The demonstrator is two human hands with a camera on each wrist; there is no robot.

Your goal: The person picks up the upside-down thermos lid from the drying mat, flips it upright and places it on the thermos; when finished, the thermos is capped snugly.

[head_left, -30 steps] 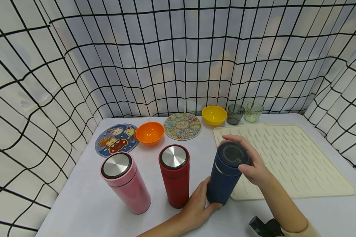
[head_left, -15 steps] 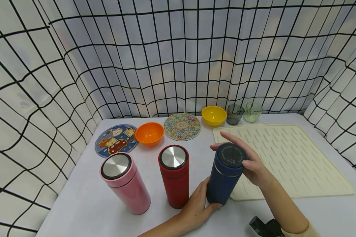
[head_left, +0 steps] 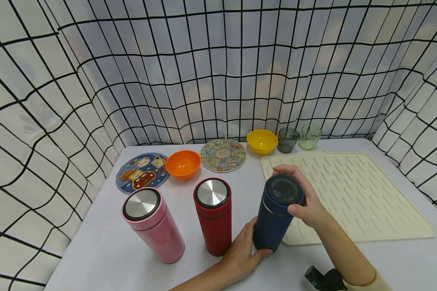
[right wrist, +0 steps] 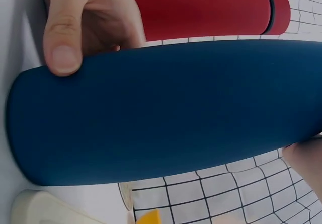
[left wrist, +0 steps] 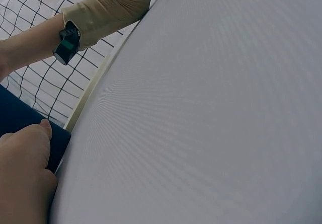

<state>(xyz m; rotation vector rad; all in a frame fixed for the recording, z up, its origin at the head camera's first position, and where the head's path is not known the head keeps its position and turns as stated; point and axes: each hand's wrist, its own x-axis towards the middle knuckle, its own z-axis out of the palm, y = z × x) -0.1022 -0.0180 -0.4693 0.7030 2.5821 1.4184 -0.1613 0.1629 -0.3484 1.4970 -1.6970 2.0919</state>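
A dark blue thermos (head_left: 271,226) stands on the white table, with a dark, marked disc on top and a thin silver ring below the cap (head_left: 285,190). My right hand (head_left: 309,202) grips the cap, its thumb at the near side and fingers round the far side. Low on the body, my left hand (head_left: 242,254) holds the thermos near its base; its thumb lies on the blue wall in the right wrist view. Just left of that hand stands a red thermos (head_left: 215,230) with a silver lid top. A pink thermos (head_left: 164,234) stands further left.
A cream ridged drying mat (head_left: 349,194) lies to the right. Along the back are a blue patterned round mat (head_left: 131,173), an orange bowl (head_left: 183,165), another patterned round mat (head_left: 223,155), a yellow bowl (head_left: 262,142), and two glasses (head_left: 288,140). Black netting surrounds the table.
My right hand loosened and spread its fingers at the cap half a second ago, and now grips it again. The marks on the disc have turned. My left hand stays put.
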